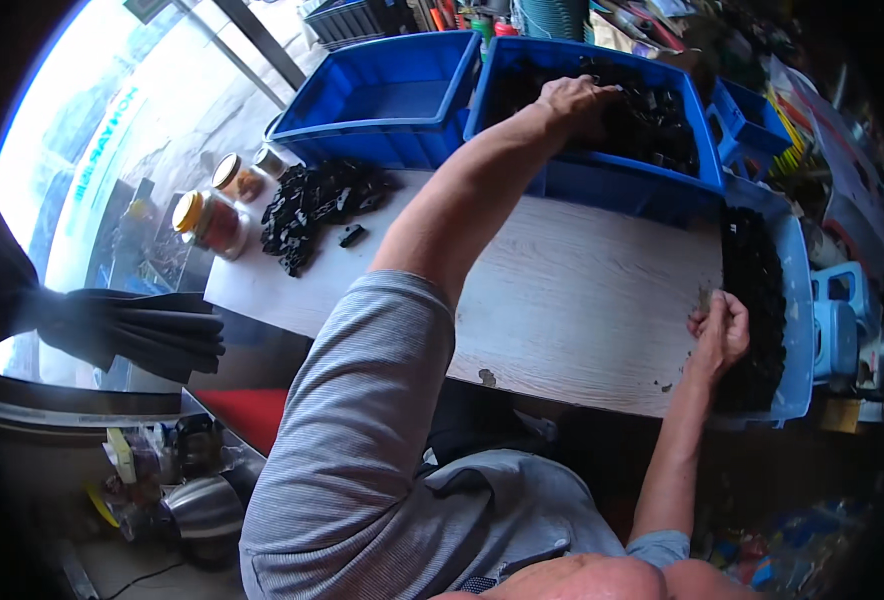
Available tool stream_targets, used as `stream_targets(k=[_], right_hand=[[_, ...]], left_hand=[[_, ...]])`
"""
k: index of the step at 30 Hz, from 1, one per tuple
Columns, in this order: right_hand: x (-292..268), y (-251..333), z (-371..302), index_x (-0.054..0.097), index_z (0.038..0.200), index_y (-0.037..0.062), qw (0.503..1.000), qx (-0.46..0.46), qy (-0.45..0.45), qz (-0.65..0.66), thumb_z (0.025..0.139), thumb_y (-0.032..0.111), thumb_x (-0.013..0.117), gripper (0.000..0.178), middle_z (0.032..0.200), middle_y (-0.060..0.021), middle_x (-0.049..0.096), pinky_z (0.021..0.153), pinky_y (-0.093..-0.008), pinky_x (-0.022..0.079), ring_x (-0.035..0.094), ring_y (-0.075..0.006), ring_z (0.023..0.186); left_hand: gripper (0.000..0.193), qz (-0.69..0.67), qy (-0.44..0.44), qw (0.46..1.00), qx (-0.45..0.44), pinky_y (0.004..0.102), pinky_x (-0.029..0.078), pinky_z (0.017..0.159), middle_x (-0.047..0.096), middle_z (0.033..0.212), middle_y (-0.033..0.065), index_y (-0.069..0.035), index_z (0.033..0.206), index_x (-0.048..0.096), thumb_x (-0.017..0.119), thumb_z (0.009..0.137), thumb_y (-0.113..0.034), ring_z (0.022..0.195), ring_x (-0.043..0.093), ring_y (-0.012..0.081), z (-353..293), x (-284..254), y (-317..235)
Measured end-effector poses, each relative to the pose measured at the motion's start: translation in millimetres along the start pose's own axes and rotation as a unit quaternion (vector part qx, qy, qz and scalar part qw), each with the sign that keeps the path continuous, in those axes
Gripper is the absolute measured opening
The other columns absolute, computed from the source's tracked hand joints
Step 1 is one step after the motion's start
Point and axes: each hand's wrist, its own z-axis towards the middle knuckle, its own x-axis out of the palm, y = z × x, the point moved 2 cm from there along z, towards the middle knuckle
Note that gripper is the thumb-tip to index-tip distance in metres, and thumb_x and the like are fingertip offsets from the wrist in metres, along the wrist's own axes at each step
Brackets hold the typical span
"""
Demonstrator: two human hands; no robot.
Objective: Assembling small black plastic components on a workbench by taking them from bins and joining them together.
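Note:
My left arm stretches across the white board (582, 300) to the far blue bin (622, 170), which holds many small black parts (662, 115). There my left hand (574, 98) reaches in over the parts, one finger stretched to the right; its other fingers are hidden. At the board's right edge my right hand (724, 328) is closed, with thumb and fingers curled together, and whatever it may hold is hidden. Beside it stands a pale blue tub (797, 310) with more black parts inside. A pile of black parts (307, 210) lies on the board's far left, one loose piece (353, 235) near it.
Left of the far bin stands a second blue bin (382, 125). Jars with lids (212, 225) stand at the board's left edge. A small blue bin (747, 125) and a light blue plastic jug (837, 320) are on the right. A dark curtain (132, 325) hangs left.

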Motion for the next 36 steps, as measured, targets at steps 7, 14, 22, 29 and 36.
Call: stream_targets(k=[7,14,22,29,36], right_hand=[[1,3,0,0.068,0.099,0.0073,1.0,0.0,0.001,-0.01,0.095,0.022,0.069,0.016,0.063,0.0004,0.057,0.052,-0.0206,0.045,0.054,-0.0064,0.056],[-5,3,2,0.068,0.1,0.008,0.999,0.008,-0.015,-0.037,0.095,0.023,0.069,0.016,0.065,0.0,0.059,0.053,-0.0201,0.045,0.056,-0.0067,0.058],[10,-2,2,0.067,0.1,0.007,1.0,0.015,0.007,-0.021,0.094,0.021,0.07,0.015,0.069,-0.0011,0.061,0.051,-0.0202,0.047,0.056,-0.0063,0.058],[4,-4,4,0.066,0.099,0.0075,1.0,0.025,0.002,-0.005,0.093,0.02,0.07,0.015,0.07,-0.0002,0.061,0.05,-0.0214,0.046,0.055,-0.0066,0.057],[3,0,2,0.066,0.1,0.0081,0.999,0.02,0.006,-0.026,0.093,0.021,0.071,0.016,0.072,-0.0006,0.062,0.051,-0.0215,0.046,0.056,-0.007,0.059]], left_hand=[[0.068,-0.024,-0.012,0.999,0.022,0.0433,0.057,0.09,0.067,0.122,0.0114,-0.032,0.142,0.054,0.074,0.077,-0.034,0.109,0.068,0.0318,-7,-8,3],[0.06,-0.086,-0.026,0.995,-0.034,0.0447,0.057,0.09,0.071,0.117,0.0111,-0.029,0.134,0.06,0.076,0.076,-0.035,0.107,0.069,0.0336,-1,-7,3],[0.069,-0.249,-0.121,0.961,-0.022,0.0407,0.056,0.095,0.071,0.12,0.0107,-0.02,0.134,0.061,0.084,0.072,-0.038,0.111,0.068,0.03,3,6,50],[0.073,-0.337,-0.156,0.926,-0.057,0.038,0.054,0.101,0.069,0.124,0.0133,-0.014,0.135,0.06,0.086,0.07,-0.035,0.114,0.067,0.0291,-21,-22,47],[0.073,-0.427,-0.259,0.865,-0.053,0.0358,0.053,0.101,0.069,0.123,0.0158,-0.004,0.135,0.057,0.085,0.073,-0.031,0.113,0.067,0.0272,-71,-52,29]])
